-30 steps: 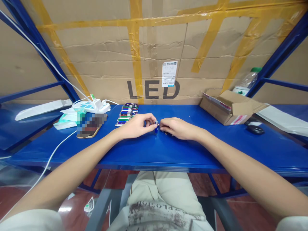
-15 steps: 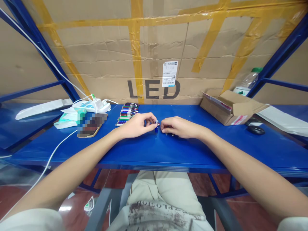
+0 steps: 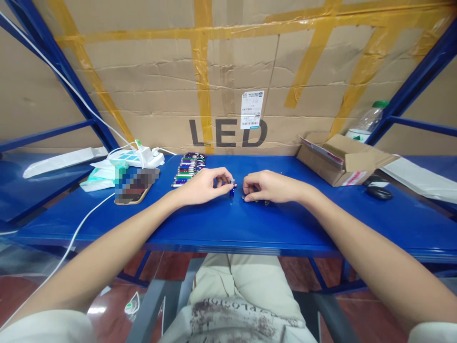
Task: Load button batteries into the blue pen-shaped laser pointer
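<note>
My left hand [image 3: 210, 186] is closed in a pinch, thumb and fingertips around the silver upper end of a small blue metal tube [image 3: 232, 192], which looks like a mini flashlight. The tube stands upright over the blue tabletop. A short way to its right, my right hand [image 3: 266, 186] has its thumb and fingers bent together, low over the table. At its fingertips shows a tiny shiny piece [image 3: 243, 197], too small to name. More small shiny round pieces [image 3: 266, 202] lie partly hidden under that hand.
A row of similar coloured metal tubes [image 3: 189, 169] lies behind my left hand. Farther left are a phone [image 3: 143, 190], a tissue pack [image 3: 103, 176] and a power strip [image 3: 124, 157]. To the right stand an open cardboard box [image 3: 339, 159] and a black mouse [image 3: 379, 192].
My right hand has drawn slightly right, away from the blue tube, and its fingers have shifted over the small pieces. My left hand holds the tube in the same spot.
</note>
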Available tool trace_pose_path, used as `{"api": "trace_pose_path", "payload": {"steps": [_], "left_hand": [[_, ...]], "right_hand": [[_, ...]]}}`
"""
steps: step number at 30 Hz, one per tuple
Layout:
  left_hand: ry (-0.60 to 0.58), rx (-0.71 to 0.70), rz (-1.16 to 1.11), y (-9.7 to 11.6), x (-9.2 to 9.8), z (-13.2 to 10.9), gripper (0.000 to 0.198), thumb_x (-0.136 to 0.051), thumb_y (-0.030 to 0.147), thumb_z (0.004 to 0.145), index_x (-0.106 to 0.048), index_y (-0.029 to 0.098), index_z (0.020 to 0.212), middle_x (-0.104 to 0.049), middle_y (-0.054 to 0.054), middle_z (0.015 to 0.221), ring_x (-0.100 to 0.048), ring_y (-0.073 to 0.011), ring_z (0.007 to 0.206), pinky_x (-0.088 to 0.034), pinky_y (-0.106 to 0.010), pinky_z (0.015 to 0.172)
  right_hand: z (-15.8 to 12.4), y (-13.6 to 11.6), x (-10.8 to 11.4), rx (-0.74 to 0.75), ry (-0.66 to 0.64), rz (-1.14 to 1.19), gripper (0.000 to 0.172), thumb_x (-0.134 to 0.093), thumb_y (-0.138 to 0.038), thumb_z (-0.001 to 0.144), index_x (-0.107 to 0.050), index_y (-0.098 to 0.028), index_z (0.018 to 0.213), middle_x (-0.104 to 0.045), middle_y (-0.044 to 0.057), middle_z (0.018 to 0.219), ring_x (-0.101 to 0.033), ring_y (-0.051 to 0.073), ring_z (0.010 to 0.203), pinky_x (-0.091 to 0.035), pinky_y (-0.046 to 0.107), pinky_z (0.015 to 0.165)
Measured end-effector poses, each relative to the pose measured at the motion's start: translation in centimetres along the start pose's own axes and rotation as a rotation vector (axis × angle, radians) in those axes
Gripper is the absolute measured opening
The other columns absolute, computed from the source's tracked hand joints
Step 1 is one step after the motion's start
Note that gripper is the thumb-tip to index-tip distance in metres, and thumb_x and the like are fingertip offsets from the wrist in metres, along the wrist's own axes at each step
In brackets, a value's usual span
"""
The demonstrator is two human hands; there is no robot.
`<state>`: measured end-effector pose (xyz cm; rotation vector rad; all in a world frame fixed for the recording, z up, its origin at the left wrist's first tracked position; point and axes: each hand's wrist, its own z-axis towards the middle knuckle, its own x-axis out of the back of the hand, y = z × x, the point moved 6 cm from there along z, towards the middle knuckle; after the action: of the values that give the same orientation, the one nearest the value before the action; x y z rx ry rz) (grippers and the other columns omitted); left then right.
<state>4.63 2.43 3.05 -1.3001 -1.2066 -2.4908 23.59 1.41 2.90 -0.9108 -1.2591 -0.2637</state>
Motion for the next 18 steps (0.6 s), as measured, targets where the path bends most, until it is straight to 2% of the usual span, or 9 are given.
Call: {"api": "trace_pose_path", "payload": {"steps": [3, 8, 12, 18], "left_hand": [[0.002, -0.001, 0.005, 0.02, 0.00, 0.00, 0.031, -0.069, 0.049, 0.102, -0.073, 0.019, 0.107, -0.073, -0.003, 0.089, -0.064, -0.0168, 0.078, -0.051, -0.031, 0.074], [-0.003, -0.006, 0.005, 0.14, 0.00, -0.03, 0.030, -0.068, 0.049, 0.102, -0.073, 0.020, 0.108, -0.074, -0.003, 0.090, -0.064, -0.0168, 0.078, -0.051, -0.031, 0.075], [-0.010, -0.002, 0.006, 0.14, -0.04, -0.05, 0.031, -0.069, 0.050, 0.102, -0.073, 0.020, 0.107, -0.073, -0.003, 0.089, -0.064, -0.0168, 0.077, -0.051, -0.031, 0.075], [-0.011, 0.005, 0.003, 0.16, -0.07, -0.06, 0.029, -0.069, 0.048, 0.102, -0.073, 0.019, 0.107, -0.073, -0.003, 0.089, -0.064, -0.0164, 0.076, -0.051, -0.031, 0.075]], "right_hand": [[-0.09, 0.15, -0.25, -0.022, -0.058, 0.018, 0.017, -0.072, -0.037, 0.095, -0.068, -0.021, 0.088, -0.073, 0.000, 0.080, -0.062, 0.016, 0.067, -0.042, 0.028, 0.067], [-0.08, 0.17, -0.46, -0.032, -0.050, 0.011, 0.013, -0.068, -0.032, 0.095, -0.069, -0.021, 0.087, -0.074, 0.001, 0.079, -0.062, 0.016, 0.065, -0.042, 0.028, 0.065], [-0.12, -0.13, -0.36, -0.008, -0.027, -0.013, 0.009, -0.065, -0.023, 0.094, -0.071, -0.021, 0.087, -0.077, 0.002, 0.083, -0.064, 0.016, 0.068, -0.043, 0.028, 0.067], [-0.02, -0.20, -0.32, 0.012, -0.033, -0.031, 0.014, -0.063, -0.027, 0.099, -0.071, -0.021, 0.089, -0.079, 0.003, 0.088, -0.067, 0.017, 0.074, -0.045, 0.028, 0.070]]}}
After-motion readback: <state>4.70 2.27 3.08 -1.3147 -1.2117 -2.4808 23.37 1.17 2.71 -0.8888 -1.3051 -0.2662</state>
